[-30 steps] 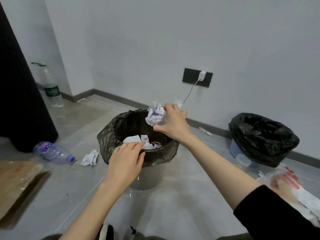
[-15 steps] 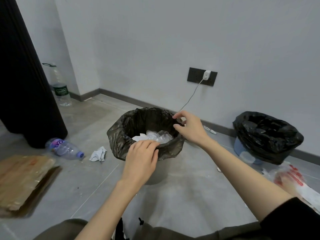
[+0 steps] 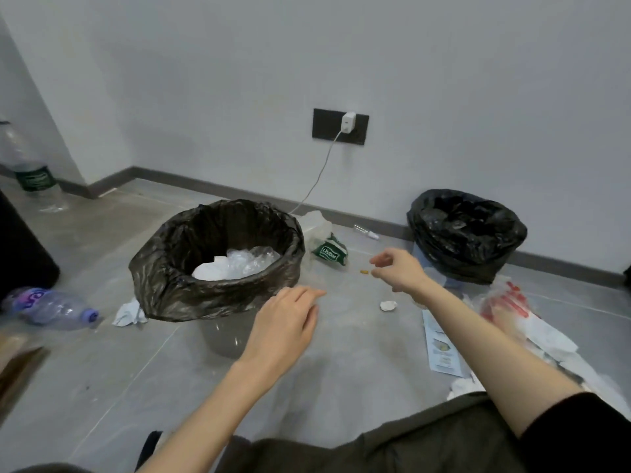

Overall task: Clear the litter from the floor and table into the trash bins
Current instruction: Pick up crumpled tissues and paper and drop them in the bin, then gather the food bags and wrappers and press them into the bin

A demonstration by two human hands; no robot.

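A grey bin lined with a brown bag (image 3: 218,291) stands mid-floor, with white paper and clear plastic inside. My left hand (image 3: 286,322) hovers just right of its rim, fingers relaxed and empty. My right hand (image 3: 397,271) reaches out over the floor, fingers loosely curled, holding nothing. A crushed bottle with a green label (image 3: 326,249) lies behind the bin. Close to my right hand lie a small orange piece (image 3: 364,271) and a crumpled white paper ball (image 3: 388,306). A second bin with a black bag (image 3: 464,233) stands at the right.
A purple-labelled bottle (image 3: 51,305) and a crumpled tissue (image 3: 129,314) lie left of the bin. A big clear bottle (image 3: 32,175) stands in the far left corner. Leaflet (image 3: 442,349), red-printed plastic bag (image 3: 508,305) and tissues lie at the right. A charger cable (image 3: 321,172) hangs from the wall socket.
My right hand let the crumpled paper go into the brown-lined bin and moved right over the floor. My left hand came off the bin's rim. The view shifted right.
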